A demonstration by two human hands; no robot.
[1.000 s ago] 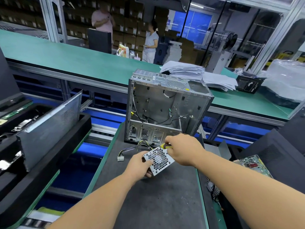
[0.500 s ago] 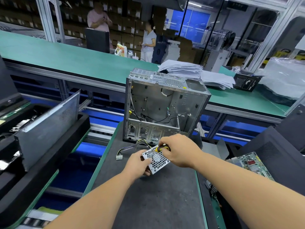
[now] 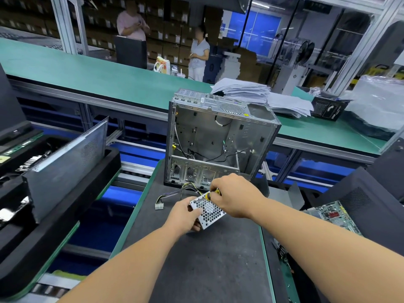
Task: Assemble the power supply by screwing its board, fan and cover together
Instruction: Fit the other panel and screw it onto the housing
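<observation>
The right hand (image 3: pixel 235 194) is clenched round a yellow-and-black screwdriver handle (image 3: pixel 214 192), its tip down at the far corner of the small silver power supply box with the honeycomb fan grille (image 3: pixel 207 212). The left hand (image 3: pixel 184 215) grips the near left side of that box, thumb lying over the top edge, and tips it up off the dark grey mat surface (image 3: pixel 196 259). I'd say the tilt is there to bring the corner screw square to the driver and to keep the box from spinning under the turning force. Its bundle of yellow and black wires (image 3: pixel 175 193) trails left to a white plug (image 3: pixel 159 205) lying on the mat. Just behind stands the open bare-metal computer case (image 3: pixel 218 138).

Compared with a second ago, the grip looks the same; the driver hand has shifted only slightly over that corner, and the box is still tilted.
</observation>
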